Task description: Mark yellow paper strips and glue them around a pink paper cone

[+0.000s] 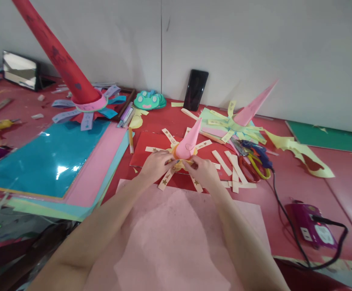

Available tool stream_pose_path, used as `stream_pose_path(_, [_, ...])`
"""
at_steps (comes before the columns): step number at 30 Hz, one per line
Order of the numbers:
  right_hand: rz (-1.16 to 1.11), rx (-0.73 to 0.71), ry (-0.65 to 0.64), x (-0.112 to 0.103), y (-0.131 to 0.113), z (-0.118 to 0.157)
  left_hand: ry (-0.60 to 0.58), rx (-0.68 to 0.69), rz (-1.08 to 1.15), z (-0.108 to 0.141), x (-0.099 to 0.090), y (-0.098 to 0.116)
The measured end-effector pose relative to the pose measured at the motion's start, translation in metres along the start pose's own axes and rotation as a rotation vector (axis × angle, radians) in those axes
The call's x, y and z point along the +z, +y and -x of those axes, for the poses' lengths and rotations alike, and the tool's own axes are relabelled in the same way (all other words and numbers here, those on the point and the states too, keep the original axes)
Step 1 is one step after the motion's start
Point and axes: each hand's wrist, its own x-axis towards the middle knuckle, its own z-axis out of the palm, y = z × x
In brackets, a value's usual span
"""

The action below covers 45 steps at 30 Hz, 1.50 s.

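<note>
A pink paper cone (188,141) stands upright on a yellow scalloped paper base, with cream paper strips (165,180) marked with letters and stars fanning out around it. Round the foot of the cone runs a yellow-orange paper band (174,151). My left hand (157,165) pinches the front of this band from the left. From the right, my right hand (205,171) pinches it too, the fingertips of both hands nearly meeting. The fingers partly hide the band and base. Beneath lies a red sheet (142,141), and loose cream strips (235,173) rest to the right.
Scissors (250,169) and a blue glue gun (256,151) lie right, its cord reaching a purple power box (311,226). Behind are another pink cone (254,106) and a phone (195,89). A tall red cone (63,64) and stacked coloured sheets (42,157) occupy the left.
</note>
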Motion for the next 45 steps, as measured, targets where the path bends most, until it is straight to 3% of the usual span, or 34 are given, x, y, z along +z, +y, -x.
stream_pose_path(22, [0.009,0.021,-0.025,-0.0001,-0.0011,-0.0004,-0.002,0.029,-0.035,0.0001,-0.0012,0.0002])
stream_pose_path(45, [-0.045,0.044,-0.131,-0.0066,-0.0024,0.0003,-0.002,0.003,-0.022,-0.0008,-0.0007,0.0014])
